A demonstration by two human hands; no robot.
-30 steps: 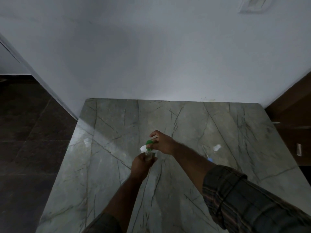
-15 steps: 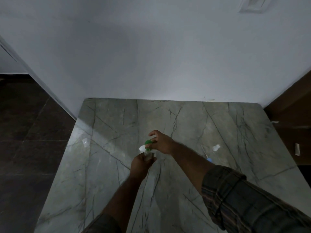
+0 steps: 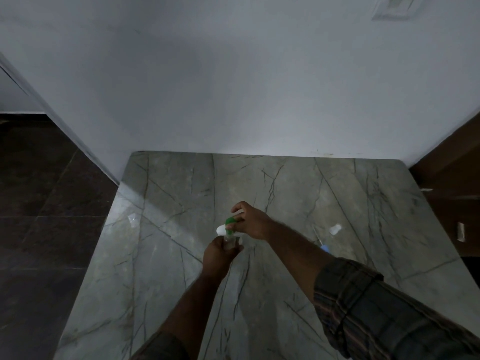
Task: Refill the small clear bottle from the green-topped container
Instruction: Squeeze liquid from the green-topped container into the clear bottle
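Observation:
My left hand (image 3: 219,252) grips the small clear bottle (image 3: 230,240) upright over the marble tabletop (image 3: 166,255); only its neck and shoulder show above my fingers. My right hand (image 3: 250,221) holds the green-topped container (image 3: 228,224) tilted on its side just above the bottle's mouth. The container's green top points down towards the opening, and a white rounded end sticks out to the left. My fingers hide most of its body.
To the right of my forearm lie a small white cap (image 3: 335,229) and a thin clear piece with a blue end (image 3: 323,246). A small clear item (image 3: 133,219) sits near the table's left edge. A white wall backs the table; dark floor lies left.
Both hands and the two containers keep nearly the same pose. Only the view has shifted slightly.

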